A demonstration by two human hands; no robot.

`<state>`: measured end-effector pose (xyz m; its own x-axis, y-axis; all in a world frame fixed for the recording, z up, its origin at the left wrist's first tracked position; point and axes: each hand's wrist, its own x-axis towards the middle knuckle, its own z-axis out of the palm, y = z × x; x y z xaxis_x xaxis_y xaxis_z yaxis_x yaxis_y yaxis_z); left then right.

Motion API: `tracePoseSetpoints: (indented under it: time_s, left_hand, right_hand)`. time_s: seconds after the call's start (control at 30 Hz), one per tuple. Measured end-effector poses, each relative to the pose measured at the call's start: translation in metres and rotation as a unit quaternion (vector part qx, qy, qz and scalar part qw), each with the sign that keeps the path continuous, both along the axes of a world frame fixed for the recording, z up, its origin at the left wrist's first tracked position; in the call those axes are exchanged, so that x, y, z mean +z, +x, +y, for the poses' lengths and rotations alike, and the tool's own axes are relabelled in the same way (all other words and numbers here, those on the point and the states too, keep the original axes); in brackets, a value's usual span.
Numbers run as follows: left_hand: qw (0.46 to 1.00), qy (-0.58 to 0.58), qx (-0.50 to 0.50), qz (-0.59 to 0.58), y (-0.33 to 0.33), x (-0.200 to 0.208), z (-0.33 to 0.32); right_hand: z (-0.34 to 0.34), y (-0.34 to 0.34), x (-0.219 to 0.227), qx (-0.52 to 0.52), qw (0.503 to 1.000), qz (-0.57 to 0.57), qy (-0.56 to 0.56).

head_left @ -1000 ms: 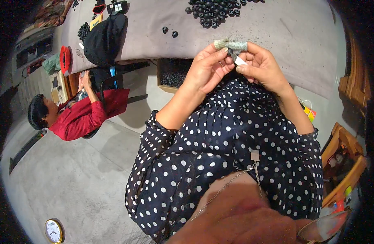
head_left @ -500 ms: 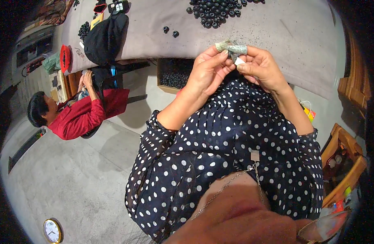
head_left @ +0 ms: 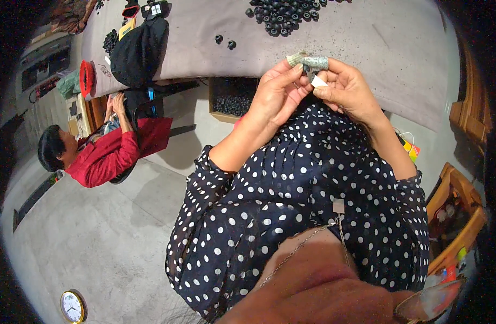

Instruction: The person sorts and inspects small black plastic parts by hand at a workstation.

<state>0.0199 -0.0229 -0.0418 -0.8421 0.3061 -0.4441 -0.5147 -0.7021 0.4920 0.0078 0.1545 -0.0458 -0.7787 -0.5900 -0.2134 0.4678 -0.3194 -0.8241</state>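
Note:
Close together at the near edge of the cloth-covered table (head_left: 377, 70), both my hands are closed in pinches. My left hand (head_left: 276, 90) holds a small dark piece, mostly hidden by its fingers; a pale ribbed cover sits on its index fingertip. In my right hand (head_left: 349, 89) is a small white piece (head_left: 318, 82), pinched between thumb and finger, its pointed end towards the dark piece. Grey speckled wrapping (head_left: 317, 62) covers the right index finger. Beyond my hands lies a pile of small black ring-shaped parts (head_left: 283, 16), with two loose ones (head_left: 231, 44) to its left.
Below the table edge, a cardboard box (head_left: 223, 116) holds many black parts. A black bag (head_left: 141, 51) lies on the table to the left. Another person in red (head_left: 110, 154) sits at the left, hands raised. A wooden chair (head_left: 456, 216) stands at the right. Dark crumbs speckle the cloth.
The white piece in my right hand has tilted slightly and shows more. Both hands stay nearly in place. The other person's hands have shifted a little.

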Motion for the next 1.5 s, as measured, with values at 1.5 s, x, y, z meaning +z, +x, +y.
tracePoseSetpoints:
  time_s: [1.5]
  left_hand:
    - [0.999,0.026,-0.033,-0.018,0.0002,-0.0015,-0.0029]
  right_hand:
    - [0.0026,-0.0001,0.0051,0.013,0.999,-0.025,-0.027]
